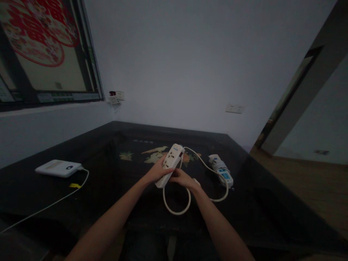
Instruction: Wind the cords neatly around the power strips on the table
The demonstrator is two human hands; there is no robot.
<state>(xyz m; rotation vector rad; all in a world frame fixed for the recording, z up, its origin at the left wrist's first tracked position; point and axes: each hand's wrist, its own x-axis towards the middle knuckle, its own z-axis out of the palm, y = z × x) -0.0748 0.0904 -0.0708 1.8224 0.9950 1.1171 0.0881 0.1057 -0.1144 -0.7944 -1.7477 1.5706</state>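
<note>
A white power strip (pixel 171 159) is tilted up above the table, with its socket face showing and a dark switch near the top. My left hand (pixel 159 170) is wrapped around its left side, thumb across the face. Close against its lower right edge, my right hand (pixel 185 179) has its fingers bent around the white power cord (pixel 177 213); the exact grip is partly hidden. The cord hangs in a loop below both hands and also runs out to the right. A white piece, perhaps the plug (pixel 196 182), shows partly behind my right wrist.
On the right lies a second power strip (pixel 225 177) with blue sockets and its cord wound around it. A white device with a cable (pixel 58 168) and a yellow tag (pixel 75 185) are at left on the dark table (pixel 108 152). Wall sockets (pixel 235 108) are behind.
</note>
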